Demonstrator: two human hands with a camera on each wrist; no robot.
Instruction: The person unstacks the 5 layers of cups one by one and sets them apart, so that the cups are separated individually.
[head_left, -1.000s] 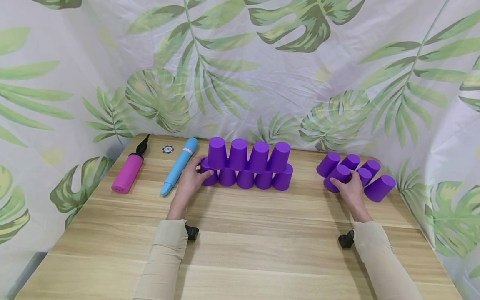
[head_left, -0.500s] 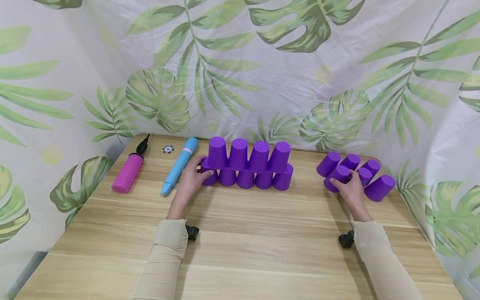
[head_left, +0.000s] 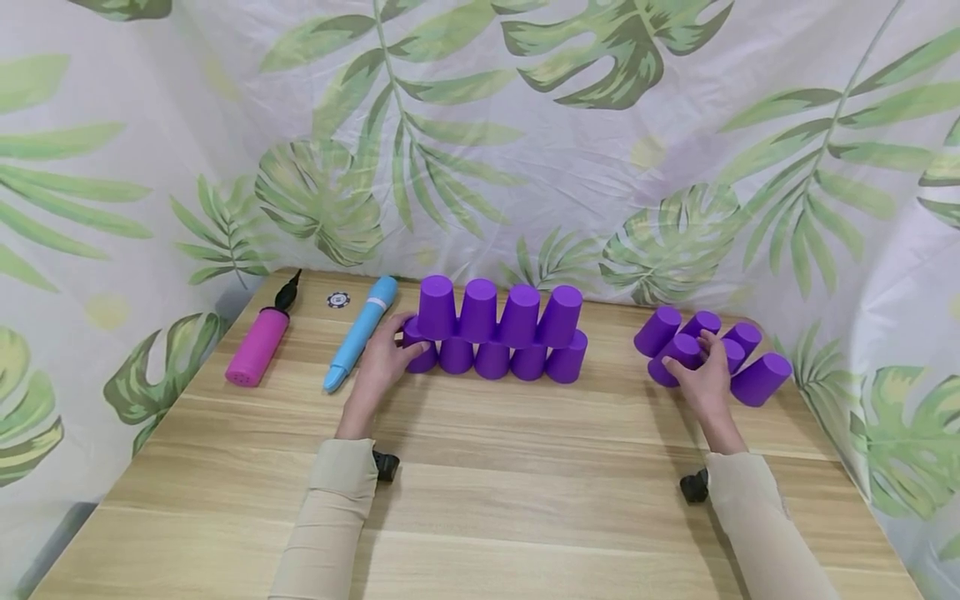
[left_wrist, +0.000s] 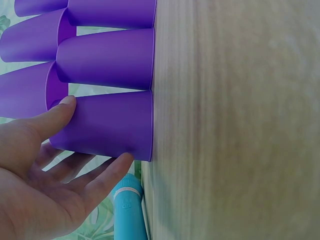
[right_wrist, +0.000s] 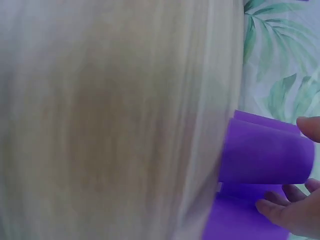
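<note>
Upside-down purple cups stand in two tiers in the head view: a lower row (head_left: 492, 358) and an upper row (head_left: 519, 317) bridging it. At the left end, my left hand (head_left: 385, 358) holds the lowest cup (left_wrist: 107, 125), thumb on its front and fingers along its outer side. Off to the right is a loose group of several more upside-down cups. My right hand (head_left: 707, 379) is around the near-left cup (head_left: 673, 361) of that group, with thumb and fingers spread apart. In the right wrist view, that cup (right_wrist: 267, 152) lies between thumb and fingers.
Left of the tiers lie a light-blue tube-shaped pump (head_left: 360, 336), a poker chip (head_left: 338, 300) and a pink hand pump (head_left: 258, 346) with a black nozzle. A leaf-print cloth (head_left: 450, 150) hangs behind the wooden table (head_left: 510, 500).
My right hand's fingers have lifted and spread away from the near-left cup. The left hand and both tiers stay put; the head view has shifted slightly.
</note>
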